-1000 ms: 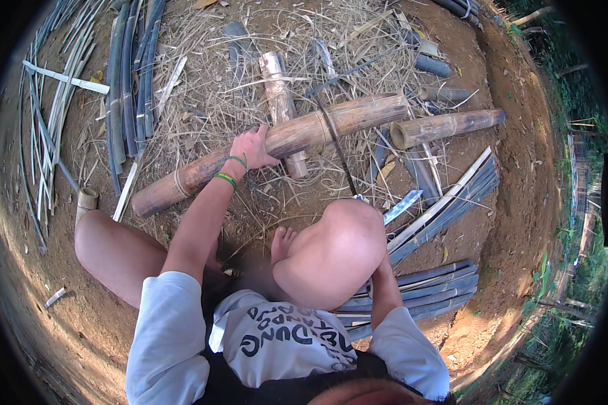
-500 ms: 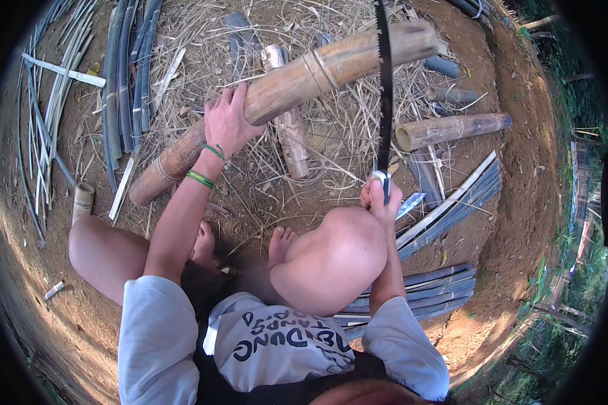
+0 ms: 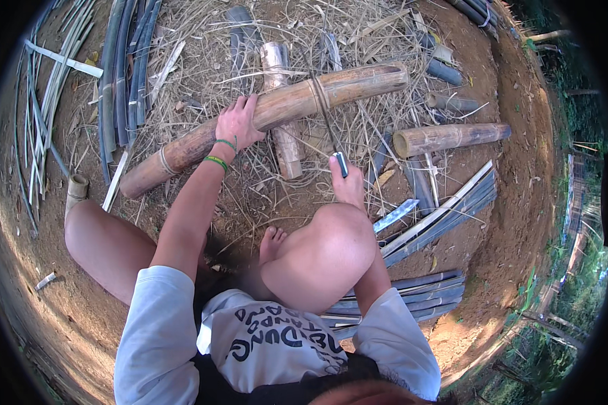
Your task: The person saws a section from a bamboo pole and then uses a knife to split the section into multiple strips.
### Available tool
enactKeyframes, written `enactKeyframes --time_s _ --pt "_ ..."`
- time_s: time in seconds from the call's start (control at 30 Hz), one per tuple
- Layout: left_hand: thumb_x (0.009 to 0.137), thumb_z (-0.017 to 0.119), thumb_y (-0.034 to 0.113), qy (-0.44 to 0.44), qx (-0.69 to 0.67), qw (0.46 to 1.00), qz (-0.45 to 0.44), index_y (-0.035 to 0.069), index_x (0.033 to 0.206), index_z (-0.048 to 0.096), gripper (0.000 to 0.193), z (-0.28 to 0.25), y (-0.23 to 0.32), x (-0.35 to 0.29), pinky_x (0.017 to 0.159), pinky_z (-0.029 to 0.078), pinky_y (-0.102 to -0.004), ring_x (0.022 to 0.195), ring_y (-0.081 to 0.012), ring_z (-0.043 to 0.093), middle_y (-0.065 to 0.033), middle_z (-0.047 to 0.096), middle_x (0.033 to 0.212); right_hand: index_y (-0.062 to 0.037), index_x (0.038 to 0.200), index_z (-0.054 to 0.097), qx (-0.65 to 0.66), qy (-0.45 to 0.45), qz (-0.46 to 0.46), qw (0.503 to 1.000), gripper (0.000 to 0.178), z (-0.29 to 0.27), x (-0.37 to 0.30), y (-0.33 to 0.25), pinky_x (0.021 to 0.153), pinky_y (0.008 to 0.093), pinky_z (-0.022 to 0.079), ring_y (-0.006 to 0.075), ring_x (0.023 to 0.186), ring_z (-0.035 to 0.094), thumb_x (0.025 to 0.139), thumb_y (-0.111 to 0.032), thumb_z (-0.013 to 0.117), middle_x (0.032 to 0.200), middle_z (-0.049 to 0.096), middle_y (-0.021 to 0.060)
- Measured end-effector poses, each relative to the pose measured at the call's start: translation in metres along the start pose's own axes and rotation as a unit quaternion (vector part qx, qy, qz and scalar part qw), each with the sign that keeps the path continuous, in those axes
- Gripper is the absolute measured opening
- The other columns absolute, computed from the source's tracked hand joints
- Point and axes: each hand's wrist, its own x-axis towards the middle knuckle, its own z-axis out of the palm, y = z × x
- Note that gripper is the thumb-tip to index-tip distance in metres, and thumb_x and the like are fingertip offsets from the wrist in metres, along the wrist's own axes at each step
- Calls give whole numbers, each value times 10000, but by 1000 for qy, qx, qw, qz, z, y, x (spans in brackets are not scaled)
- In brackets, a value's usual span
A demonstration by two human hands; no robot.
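there, bamboo pole (image 3: 277,111) slanting lower-left to upper-right, left hand (image 3: 236,125) flat atop, right hand (image 3: 348,185) clamped round knife (image 3: 331,131).

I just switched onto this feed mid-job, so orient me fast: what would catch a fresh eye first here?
The long bamboo pole lies slantwise across the straw-covered ground in the upper middle, propped on a shorter log. The left hand presses on its middle, while the right hand grips a long dark blade whose edge meets the pole near a node. Split bamboo slats are stacked at the right.
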Motion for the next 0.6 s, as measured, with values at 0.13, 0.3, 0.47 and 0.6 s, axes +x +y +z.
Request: enactKeyframes --time_s 0.13,0.3,0.47,0.6 --pt "636 938 399 13 -7 1000 8 139 1492 474 1008 2 -7 0 1015 563 -495 1146 -394 682 -148 641 1253 79 865 710 -37 -14 35 999 581 2 -10 9 680 517 495 427 685 663 1021 -477 647 705 650 269" --pt "642 932 430 34 -8 999 17 142 1483 496 990 6 -10 2 1007 568 -489 1154 -392 683 -158 663 1268 80 897 736 -98 -74 77 989 571 -20 -22 1 727 523 544 455 754 723 1006 -474 653 754 691 285" --pt "637 927 433 0 -34 999 25 119 1452 518 965 10 3 14 1029 560 -483 1160 -403 683 -162 659 1310 86 917 757 -115 -31 19 993 648 10 78 -51 750 566 550 521 847 721 1012 -539 615 839 699 350" --pt "630 926 443 4 -29 1000 2 128 1471 521 985 1 -13 11 1004 573 -478 1145 -385 694 -162 677 1281 84 934 763 -88 -76 22 993 658 -26 -4 -16 777 573 547 529 887 714 1023 -544 591 845 690 366"
